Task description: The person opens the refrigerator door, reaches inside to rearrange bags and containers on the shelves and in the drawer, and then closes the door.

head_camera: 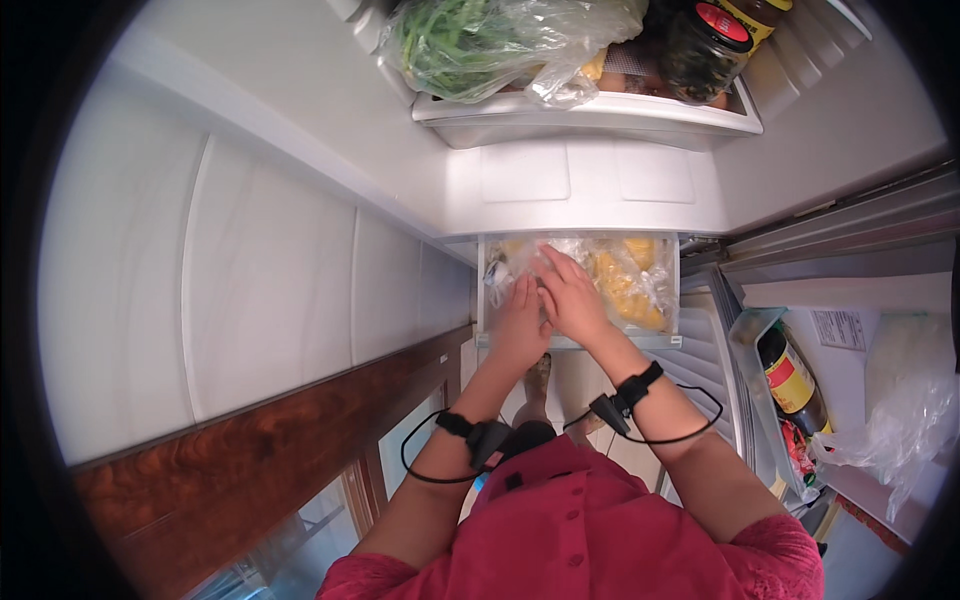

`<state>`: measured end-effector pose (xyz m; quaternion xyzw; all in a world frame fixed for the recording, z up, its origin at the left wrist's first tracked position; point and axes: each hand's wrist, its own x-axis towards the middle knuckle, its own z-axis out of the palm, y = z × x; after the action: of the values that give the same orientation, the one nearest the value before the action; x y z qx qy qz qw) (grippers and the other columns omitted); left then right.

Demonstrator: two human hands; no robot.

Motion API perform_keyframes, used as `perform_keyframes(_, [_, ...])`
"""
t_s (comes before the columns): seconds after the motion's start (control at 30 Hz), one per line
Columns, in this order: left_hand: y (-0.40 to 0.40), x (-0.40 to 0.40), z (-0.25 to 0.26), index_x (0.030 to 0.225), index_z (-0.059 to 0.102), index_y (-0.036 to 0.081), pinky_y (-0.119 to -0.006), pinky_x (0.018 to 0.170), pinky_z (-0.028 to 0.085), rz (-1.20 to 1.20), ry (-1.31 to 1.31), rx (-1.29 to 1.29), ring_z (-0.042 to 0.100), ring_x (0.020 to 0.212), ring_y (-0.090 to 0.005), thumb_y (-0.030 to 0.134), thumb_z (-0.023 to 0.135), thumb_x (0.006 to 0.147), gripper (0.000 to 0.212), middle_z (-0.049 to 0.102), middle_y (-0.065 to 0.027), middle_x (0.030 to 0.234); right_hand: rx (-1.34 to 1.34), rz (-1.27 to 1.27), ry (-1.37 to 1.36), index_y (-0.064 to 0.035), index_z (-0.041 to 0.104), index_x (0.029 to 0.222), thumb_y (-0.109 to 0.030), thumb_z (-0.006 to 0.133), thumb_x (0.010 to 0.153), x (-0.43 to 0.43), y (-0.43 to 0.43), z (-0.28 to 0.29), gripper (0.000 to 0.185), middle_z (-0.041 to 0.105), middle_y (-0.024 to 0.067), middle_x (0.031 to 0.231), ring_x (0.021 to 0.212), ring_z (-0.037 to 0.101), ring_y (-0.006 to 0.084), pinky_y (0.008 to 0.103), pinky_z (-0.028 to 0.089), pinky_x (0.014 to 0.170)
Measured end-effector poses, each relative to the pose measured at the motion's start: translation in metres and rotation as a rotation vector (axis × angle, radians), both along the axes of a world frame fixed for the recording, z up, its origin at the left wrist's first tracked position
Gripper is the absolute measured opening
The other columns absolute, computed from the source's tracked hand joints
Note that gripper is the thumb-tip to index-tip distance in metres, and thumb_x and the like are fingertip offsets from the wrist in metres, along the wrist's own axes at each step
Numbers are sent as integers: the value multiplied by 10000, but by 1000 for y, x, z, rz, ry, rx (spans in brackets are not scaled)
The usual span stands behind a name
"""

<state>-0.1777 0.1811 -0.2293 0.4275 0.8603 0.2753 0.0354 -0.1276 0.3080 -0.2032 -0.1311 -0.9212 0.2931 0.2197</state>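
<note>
A pulled-out fridge drawer [579,342] lies before me, filled with clear plastic bags. My left hand [519,324] reaches into its left part, fingers extended and somewhat blurred, against a crumpled clear plastic bag [499,276]. Close beside it, my right hand [574,296] is over the middle of the drawer, fingers spread a little and touching or nearly touching the bags. Whether either hand pinches the plastic cannot be told. In the drawer's right part is a clear bag with yellow food [626,292]. What lies under my hands is hidden.
Above, a fridge bin [592,120] holds a bag of green vegetables [457,49] and a dark glass jar [705,56] with a red lid. At right, the open door's shelf holds a dark sauce bottle [791,379] and a plastic bag [892,435]. A tiled wall [270,255] stands left.
</note>
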Motion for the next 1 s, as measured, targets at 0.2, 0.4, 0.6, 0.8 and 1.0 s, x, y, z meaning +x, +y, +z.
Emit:
perform_keyframes(0.2, [-55, -1, 31, 1165, 531, 30, -448, 997, 344, -102, -293, -185, 483, 1132, -358, 199, 599, 806, 403, 530, -157, 1220, -115, 5, -744, 31, 560, 1067, -228, 629, 746, -58, 37, 0, 418, 550, 234, 1145, 1099, 494, 376, 414, 422, 922])
perform_keyframes(0.4, [-58, 9, 20, 1142, 551, 42, -469, 1013, 310, -124, -166, -174, 508, 1092, -329, 196, 584, 817, 361, 566, -148, 1153, 26, -4, -473, 76, 470, 1190, -189, 609, 762, -16, 22, -20, 522, 433, 243, 1311, 1224, 394, 378, 402, 344, 1008])
perform_keyframes(0.6, [-65, 6, 22, 1115, 573, 31, -443, 1009, 313, -93, -234, -130, 529, 1071, -296, 217, 609, 779, 386, 590, -141, 1116, -242, 78, -708, 10, 600, 1072, -161, 651, 768, 0, 19, 130, 353, 604, 199, 1089, 937, 613, 302, 378, 496, 813])
perform_keyframes(0.8, [-39, -9, 67, 1173, 561, 60, -455, 954, 378, 33, -477, -14, 539, 1072, -328, 197, 613, 792, 408, 594, -171, 1094, -253, -285, 410, 23, 587, 1060, -177, 654, 761, -65, 71, 195, 366, 584, 219, 1075, 951, 577, 339, 402, 462, 845])
perform_keyframes(1.0, [52, -62, 197, 1365, 393, 159, -483, 978, 359, 129, 161, 584, 268, 1267, -448, 124, 645, 749, 666, 172, -221, 1432, 111, -486, 28, 51, 481, 1194, -302, 731, 660, -134, 109, 172, 688, 400, 241, 1326, 1235, 354, 398, 423, 295, 1034])
